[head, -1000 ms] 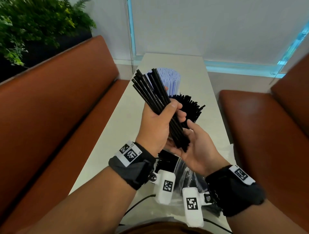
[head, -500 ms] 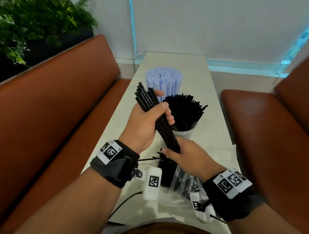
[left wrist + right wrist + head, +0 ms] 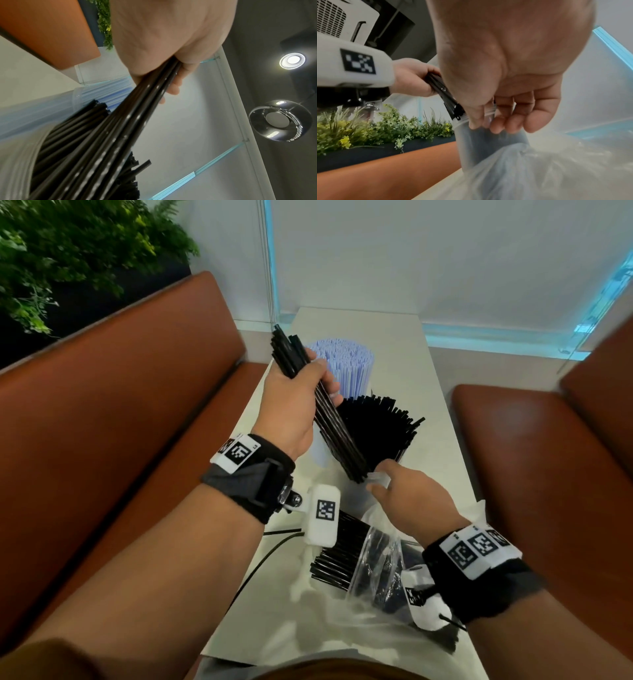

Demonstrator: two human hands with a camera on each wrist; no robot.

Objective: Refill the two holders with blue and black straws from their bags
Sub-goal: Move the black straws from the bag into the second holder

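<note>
Item: bundle of black straws (image 3: 322,405), gripped in the left hand (image 3: 294,405), fingers and thumb curled round its middle; since half a second ago the bundle has tilted further, upper ends toward 11 o'clock, lower ends now at the rim of the near holder (image 3: 378,477). Right hand (image 3: 407,498): formerly under the bundle's lower ends, now pinching that clear holder's rim between thumb and curled fingers (image 3: 498,125). Near holder: packed with black straws (image 3: 376,429) fanning toward 2 o'clock. Far holder (image 3: 317,451): at 11 o'clock of the near one, just beside it, filled with blue straws (image 3: 342,364); unchanged. Bag of black straws (image 3: 346,559): clear plastic, lying at 6 o'clock of the holders, straw ends protruding toward 9 o'clock; unmoved. Surface: pale narrow table (image 3: 394,337) running toward 12 o'clock. Room: orange-brown bench seats (image 3: 120,405) at 9 and 3 o'clock, green foliage (image 3: 68,251) at 10 o'clock, white blind (image 3: 445,251) at 12 o'clock.
</note>
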